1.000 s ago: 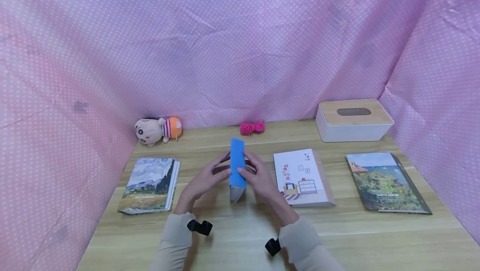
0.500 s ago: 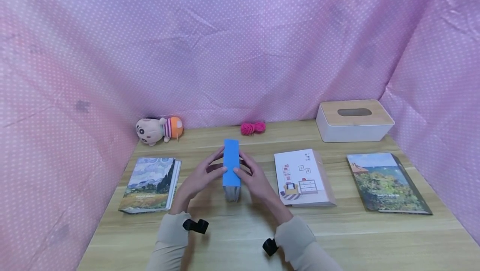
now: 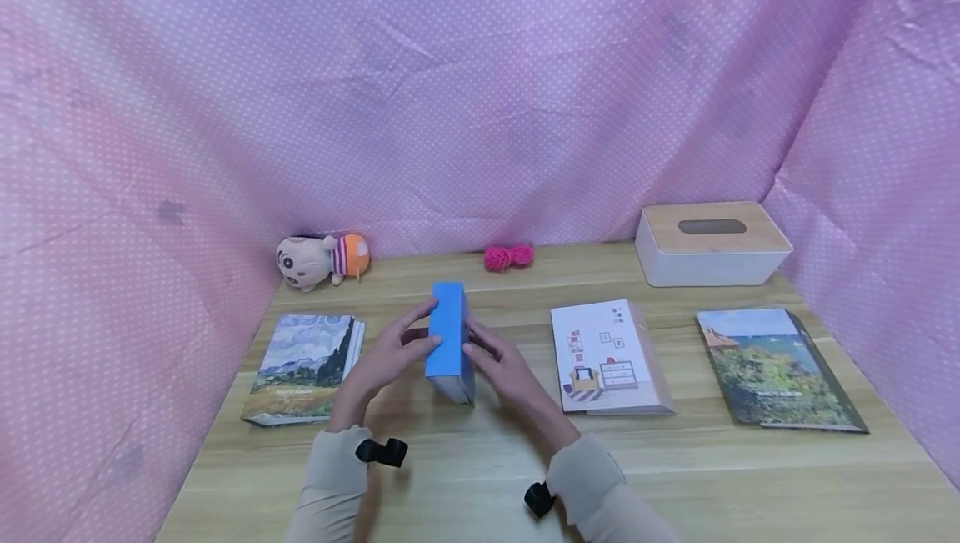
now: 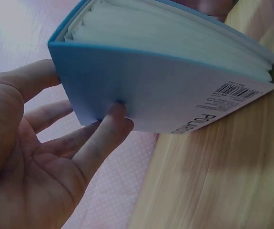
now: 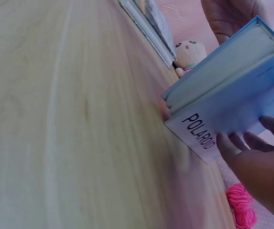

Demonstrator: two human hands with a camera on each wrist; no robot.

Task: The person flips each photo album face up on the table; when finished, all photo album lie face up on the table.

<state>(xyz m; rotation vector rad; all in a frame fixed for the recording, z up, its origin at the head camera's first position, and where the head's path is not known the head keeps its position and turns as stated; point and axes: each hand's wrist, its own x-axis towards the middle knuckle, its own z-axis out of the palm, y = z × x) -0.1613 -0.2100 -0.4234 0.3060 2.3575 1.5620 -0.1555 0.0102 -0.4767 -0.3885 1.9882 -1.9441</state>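
Note:
A thick blue album (image 3: 447, 328) stands spine up on the table, leaning to the left. Against its left cover rest the bent fingertips of my left hand (image 3: 378, 359), with the palm held off it. The fingertips of my right hand (image 3: 513, 372) touch the other cover. Pale page edges and a barcode on the white part of the album (image 4: 151, 90) show in the left wrist view, the left hand (image 4: 51, 162) beside it. In the right wrist view, the album (image 5: 222, 107) reads "POLAROID", with the right hand (image 5: 260, 162) at that cover.
Landscape albums lie at left (image 3: 296, 368) and far right (image 3: 776, 372); a white illustrated album (image 3: 607, 357) lies right of my right hand. Behind are a plush doll (image 3: 322, 261), pink yarn (image 3: 508, 258) and a wood-topped tissue box (image 3: 712, 243) along the pink curtain (image 3: 480, 93).
The blue album has moved left with both hands and now leans left, showing part of its right cover. The other things keep their places, though the view has shifted slightly.

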